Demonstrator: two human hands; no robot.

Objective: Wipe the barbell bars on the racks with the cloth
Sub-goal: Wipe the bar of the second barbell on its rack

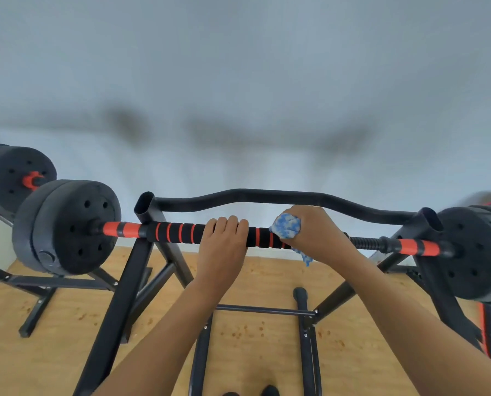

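On the black steel rack [150, 208], lying across both uprights: black foam-sleeved barbell bar with orange bands [178, 230], black weight plates [67, 227] at each end. Left hand [224, 241] curled over the bar near its middle, steadying it; right hand [314, 232] just beside, clutching a crumpled blue-and-white cloth [287, 226] wrapped against the bar. Wiping step under way, by the look of it; next move likely a slide toward the right-hand plate, grip kept firm. Below the rack, pale speckled wooden floor [67, 315]; behind, plain grey wall [238, 81]; further left, a second loaded barbell [15, 175].
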